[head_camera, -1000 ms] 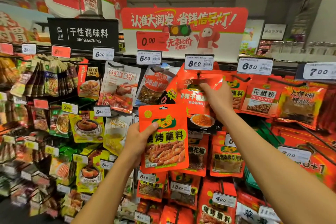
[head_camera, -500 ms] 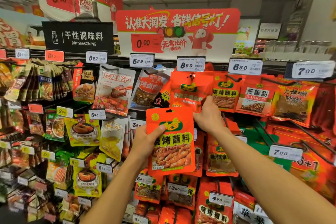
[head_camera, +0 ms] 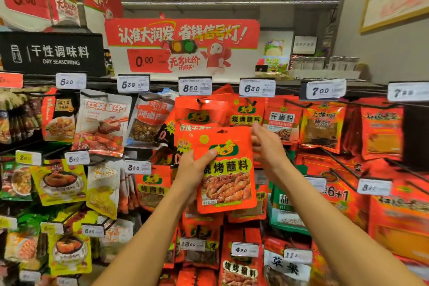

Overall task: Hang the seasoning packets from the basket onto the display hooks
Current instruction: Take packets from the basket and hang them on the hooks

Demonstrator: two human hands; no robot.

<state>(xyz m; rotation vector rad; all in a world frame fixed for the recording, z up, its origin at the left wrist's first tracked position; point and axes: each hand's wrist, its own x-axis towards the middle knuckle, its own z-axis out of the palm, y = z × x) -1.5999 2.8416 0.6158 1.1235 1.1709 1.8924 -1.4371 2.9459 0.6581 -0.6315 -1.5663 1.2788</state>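
A worker restocks the dry-seasoning wall: one orange BBQ dip packet (head_camera: pixel 226 169) in hand, not yet on a hook. Matching packets (head_camera: pixel 246 111) already hang under the 6.80 tag (head_camera: pixel 257 87), just above & right of the fingers, likely the target hook. Basket out of view, so qty left can't be judged. Left hand (head_camera: pixel 195 167) pinches the packet's left edge, thumb across the front near the logo, fingers behind. Right hand (head_camera: pixel 267 146) sits at the top-right corner, fingers loosely curled & touching the edge; firm grip or not, can't tell. Hang hole at packet top, btwn both hands, is free
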